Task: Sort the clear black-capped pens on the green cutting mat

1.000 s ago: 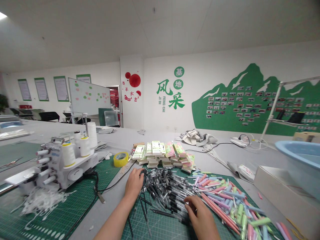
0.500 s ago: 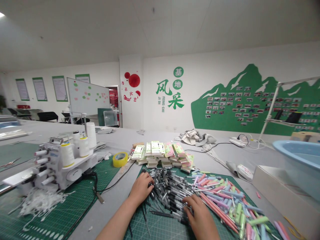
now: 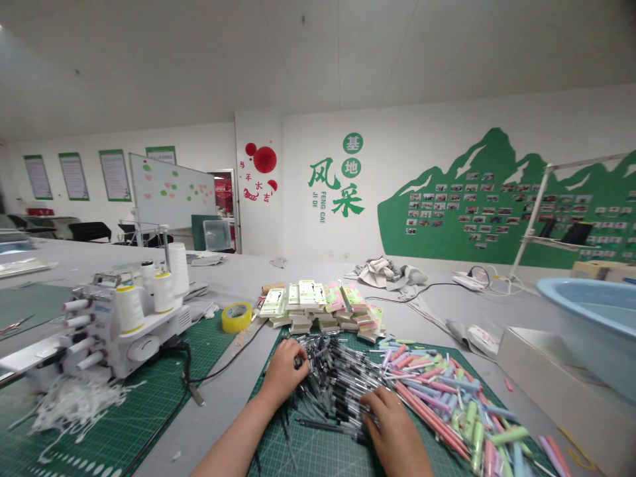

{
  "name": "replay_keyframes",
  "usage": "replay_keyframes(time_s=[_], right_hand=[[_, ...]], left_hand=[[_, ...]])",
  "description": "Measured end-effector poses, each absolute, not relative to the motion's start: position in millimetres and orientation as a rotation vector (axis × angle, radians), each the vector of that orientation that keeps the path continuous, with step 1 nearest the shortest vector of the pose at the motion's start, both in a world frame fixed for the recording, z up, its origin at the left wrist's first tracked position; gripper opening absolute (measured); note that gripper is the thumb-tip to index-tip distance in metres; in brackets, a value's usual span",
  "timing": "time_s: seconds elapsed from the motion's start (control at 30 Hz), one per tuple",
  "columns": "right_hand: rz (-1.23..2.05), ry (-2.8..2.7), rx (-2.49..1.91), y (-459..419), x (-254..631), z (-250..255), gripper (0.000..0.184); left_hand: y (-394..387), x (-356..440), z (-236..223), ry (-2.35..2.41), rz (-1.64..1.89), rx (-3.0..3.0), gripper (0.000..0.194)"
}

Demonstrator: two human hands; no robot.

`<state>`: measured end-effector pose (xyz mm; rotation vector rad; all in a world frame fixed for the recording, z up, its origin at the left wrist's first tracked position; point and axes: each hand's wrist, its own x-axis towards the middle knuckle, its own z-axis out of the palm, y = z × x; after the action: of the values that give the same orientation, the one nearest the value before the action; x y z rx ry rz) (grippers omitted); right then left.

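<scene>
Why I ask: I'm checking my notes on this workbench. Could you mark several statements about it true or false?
1. The left hand is at the left side of the pile of black and clear sticks. True.
2. The yellow tape roll sits on top of the small stacked boxes. False: it lies to the left of them.
3. The pastel tubes lie to the right of the black and clear sticks. True.
4. The blue basin stands on the left, beside the white sewing machine. False: the basin is at the far right, the machine on the left.
5. The right hand rests on the sewing machine. False: it is at the near right edge of the pile.
</scene>
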<state>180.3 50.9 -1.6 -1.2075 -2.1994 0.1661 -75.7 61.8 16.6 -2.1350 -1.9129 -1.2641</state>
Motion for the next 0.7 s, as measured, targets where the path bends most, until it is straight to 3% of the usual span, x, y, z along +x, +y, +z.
replay_keyframes(time_s=[0.2, 0.53, 0.7], right_hand=[[0.103, -2.242, -1.225, 50, 180, -4, 0.019], [-0.126, -2.255, -1.198, 53, 178, -14, 0.018], [-0.209, -2.255, -1.191, 55, 177, -17, 0.013]], left_hand=[[68, -79, 14, -1.948, -1.754, -2.159, 0.011], [73, -82, 8, -2.051, -1.728, -1.803, 0.021], [72, -88, 9, -1.957, -1.826, -1.903, 0.024]])
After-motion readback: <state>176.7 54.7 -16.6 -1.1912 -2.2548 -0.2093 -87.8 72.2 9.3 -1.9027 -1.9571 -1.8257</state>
